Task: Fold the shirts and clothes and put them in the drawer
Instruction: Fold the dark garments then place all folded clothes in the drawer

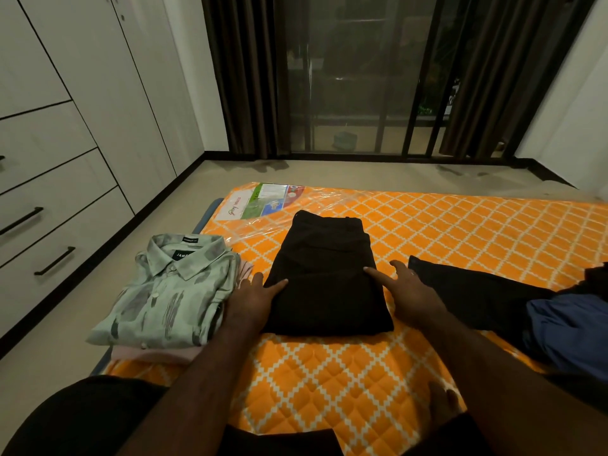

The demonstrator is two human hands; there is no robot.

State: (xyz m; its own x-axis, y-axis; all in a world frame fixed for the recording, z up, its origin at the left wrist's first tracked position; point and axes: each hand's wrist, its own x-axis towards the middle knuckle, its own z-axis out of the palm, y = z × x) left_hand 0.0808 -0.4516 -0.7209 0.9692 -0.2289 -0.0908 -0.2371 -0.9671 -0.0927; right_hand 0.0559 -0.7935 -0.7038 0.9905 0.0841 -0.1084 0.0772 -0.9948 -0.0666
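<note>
I see the folded black trousers (324, 278) lying in the middle of the orange mattress (460, 232), a neat dark rectangle with its long sides running away from me and its near edge square. My left hand (251, 301) lies flat at its left edge, fingers (278, 286) straight and close together, the tips resting on the cloth. My right hand (411, 291) lies at the right edge, fingers (375, 273) straight and spread a little, the forefinger touching the fabric; neither hand grips anything.

Just left of my left hand sits a folded pale green patterned shirt (167, 291), collar up, stacked on a pink garment (158, 353) at the mattress's left edge; the gap between this stack and the trousers is narrow. To the right, another black garment (477, 291) lies spread out unfolded, near my right hand, and a blue garment (566, 330) is bunched on top of it by the right border of the view.

There is bare mattress between me and the trousers, and more beyond them up to a printed label (263, 200) under plastic wrap at the far corner. Left of the mattress a strip of floor (171, 205) runs to the white wardrobe, where drawers (49, 232) with dark bar handles stand closed. Dark curtains (243, 74) frame a glass door (355, 77) at the far wall.
</note>
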